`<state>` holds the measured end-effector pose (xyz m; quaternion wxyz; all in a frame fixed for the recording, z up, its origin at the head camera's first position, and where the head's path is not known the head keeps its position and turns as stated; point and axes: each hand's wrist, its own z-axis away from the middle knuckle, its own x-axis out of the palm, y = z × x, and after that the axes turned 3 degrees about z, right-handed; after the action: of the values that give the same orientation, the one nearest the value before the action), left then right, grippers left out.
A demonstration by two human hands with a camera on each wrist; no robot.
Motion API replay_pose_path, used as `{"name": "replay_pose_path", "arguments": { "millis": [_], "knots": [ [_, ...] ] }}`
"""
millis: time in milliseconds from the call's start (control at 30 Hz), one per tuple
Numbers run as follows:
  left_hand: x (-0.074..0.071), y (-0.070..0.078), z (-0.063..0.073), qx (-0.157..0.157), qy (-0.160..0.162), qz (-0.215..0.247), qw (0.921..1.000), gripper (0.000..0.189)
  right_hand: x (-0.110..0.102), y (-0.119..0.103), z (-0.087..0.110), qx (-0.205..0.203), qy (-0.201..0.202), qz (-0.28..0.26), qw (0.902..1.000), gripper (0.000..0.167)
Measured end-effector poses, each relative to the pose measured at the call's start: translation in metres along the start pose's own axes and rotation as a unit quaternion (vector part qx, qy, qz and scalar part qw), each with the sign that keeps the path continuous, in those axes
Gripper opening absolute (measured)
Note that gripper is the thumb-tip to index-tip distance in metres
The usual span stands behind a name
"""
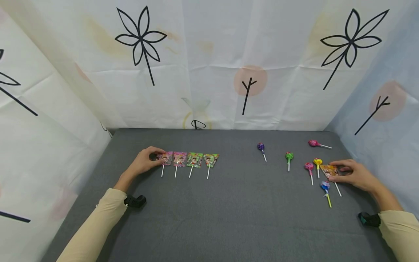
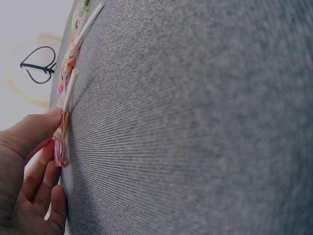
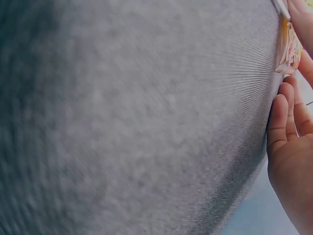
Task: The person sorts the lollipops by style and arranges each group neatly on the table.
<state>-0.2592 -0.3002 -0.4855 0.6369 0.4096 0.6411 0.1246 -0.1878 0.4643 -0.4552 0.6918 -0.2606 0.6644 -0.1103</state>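
Observation:
At the left, my left hand (image 1: pixel 145 161) pinches the pink flat-wrapped lollipop (image 1: pixel 168 157) at the end of a row, its white stick pointing towards me. Beside it lie another pink-wrapped lollipop (image 1: pixel 179 159) and two green-wrapped ones, the nearer (image 1: pixel 194 160) and the end one (image 1: pixel 210 159). The left wrist view shows the thumb on the pink wrapper (image 2: pixel 59 152), low at the cloth. Far right, my right hand (image 1: pixel 358 176) holds an orange-wrapped lollipop (image 1: pixel 328 169) between thumb and fingers. In the right wrist view its wrapper (image 3: pixel 292 51) is partly hidden by the fingers.
Round lollipops lie near the right hand: yellow (image 1: pixel 317 161), pink (image 1: pixel 308 166), blue (image 1: pixel 325 186), and another pink (image 1: pixel 313 143) farther back. A green one (image 1: pixel 289 156) and a purple one (image 1: pixel 260 146) lie further left. Grey cloth (image 1: pixel 229 214) covers the table; printed curtains (image 1: pixel 212 43) surround it.

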Motion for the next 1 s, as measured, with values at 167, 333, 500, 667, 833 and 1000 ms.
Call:
{"name": "replay_pose_path", "arguments": {
  "millis": [167,333,500,667,833,1000],
  "knots": [
    [-0.002,0.001,0.000,-0.002,0.001,-0.004,1.0000,0.036,0.000,-0.002,0.004,0.023,0.006,-0.038,0.9990,0.051],
    [-0.002,0.001,0.000,0.000,0.005,-0.001,1.0000,0.036,0.002,-0.001,0.009,0.029,0.024,-0.069,0.9969,0.050],
    [-0.001,-0.001,0.001,0.002,0.004,-0.003,1.0000,0.036,0.002,0.002,0.015,0.053,0.050,-0.097,0.9926,0.044],
    [0.001,0.000,0.000,0.000,0.004,-0.007,1.0000,0.036,0.001,0.008,0.018,0.071,0.055,-0.104,0.9904,0.041],
    [0.001,0.002,-0.001,0.000,0.000,-0.006,1.0000,0.036,0.002,0.007,0.020,0.093,0.054,-0.119,0.9870,0.034],
    [0.000,0.002,-0.002,-0.003,-0.002,-0.009,1.0000,0.036,0.004,0.001,0.022,0.101,0.060,-0.164,0.9795,0.028]
  ]
}}
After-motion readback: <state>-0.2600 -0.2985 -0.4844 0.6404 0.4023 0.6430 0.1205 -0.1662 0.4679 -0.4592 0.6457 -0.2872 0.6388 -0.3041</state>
